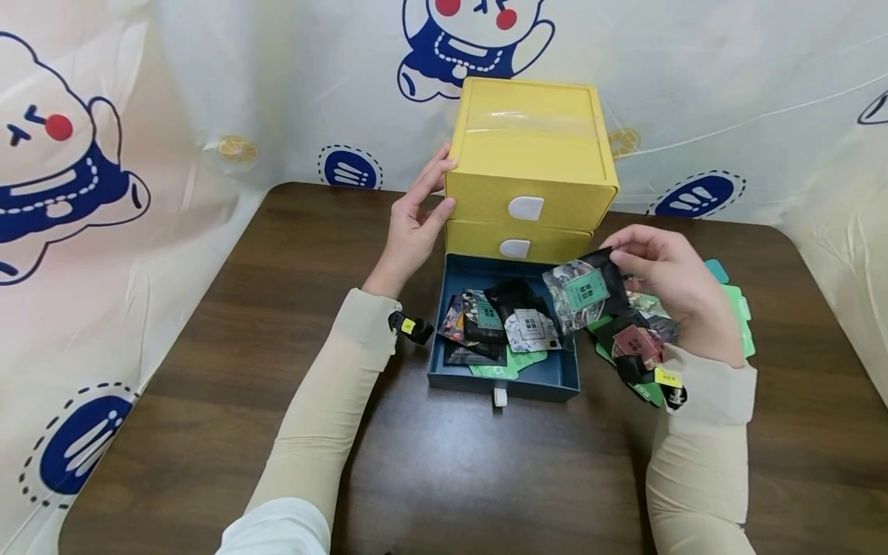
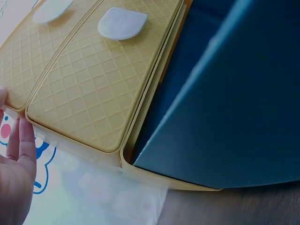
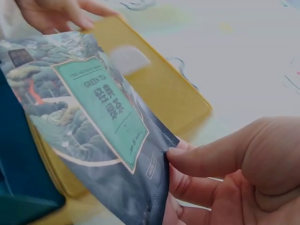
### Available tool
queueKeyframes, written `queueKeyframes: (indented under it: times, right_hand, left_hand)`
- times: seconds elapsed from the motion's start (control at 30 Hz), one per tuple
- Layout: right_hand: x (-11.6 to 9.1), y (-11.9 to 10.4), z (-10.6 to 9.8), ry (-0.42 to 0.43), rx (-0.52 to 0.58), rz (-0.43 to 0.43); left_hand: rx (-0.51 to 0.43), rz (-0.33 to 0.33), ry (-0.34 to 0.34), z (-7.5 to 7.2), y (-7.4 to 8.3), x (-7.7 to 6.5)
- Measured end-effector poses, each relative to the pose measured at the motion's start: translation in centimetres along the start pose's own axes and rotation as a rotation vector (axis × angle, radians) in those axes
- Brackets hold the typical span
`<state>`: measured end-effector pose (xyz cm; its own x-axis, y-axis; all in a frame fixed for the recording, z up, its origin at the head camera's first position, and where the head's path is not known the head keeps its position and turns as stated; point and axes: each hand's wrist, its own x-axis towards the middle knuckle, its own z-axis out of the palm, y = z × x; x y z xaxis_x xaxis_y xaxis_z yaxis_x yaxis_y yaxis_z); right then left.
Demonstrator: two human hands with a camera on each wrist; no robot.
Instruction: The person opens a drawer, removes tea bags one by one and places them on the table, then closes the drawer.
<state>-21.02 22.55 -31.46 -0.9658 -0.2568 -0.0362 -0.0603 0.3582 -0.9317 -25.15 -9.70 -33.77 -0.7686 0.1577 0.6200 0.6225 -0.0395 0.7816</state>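
Observation:
My right hand (image 1: 669,281) pinches a green tea packet (image 1: 583,291) by one end, thumb on top, beside the right edge of the open blue drawer (image 1: 506,383). In the right wrist view the packet (image 3: 101,117) shows a teal label reading GREEN TEA on a dark, illustrated wrapper. Several other tea packets (image 1: 530,327) lie in the drawer, some black, one with a white label, over light green pieces. My left hand (image 1: 414,223) rests its straightened fingers against the left side of the yellow drawer box (image 1: 530,146); its fingertips touch the box edge in the left wrist view.
Right of the drawer, partly under my right forearm, more packets (image 1: 634,343) with a red label and green pieces (image 1: 738,312) lie on the brown table (image 1: 277,324). The box's two upper drawers have white tabs. A printed curtain (image 1: 229,92) hangs behind.

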Motion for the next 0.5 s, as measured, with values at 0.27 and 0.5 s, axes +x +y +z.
queueKeyframes:
  times: [0.27,0.5]
  right_hand:
    - [-1.2,1.4,-3.5,0.104,0.234,0.008]
    - [-2.7,3.8,-6.9,0.269,0.245,0.136]
  left_hand:
    - [0.018,-0.002,0.016,0.3,0.1,0.0]
    - [0.016,0.01,0.011,0.3,0.0,0.1]
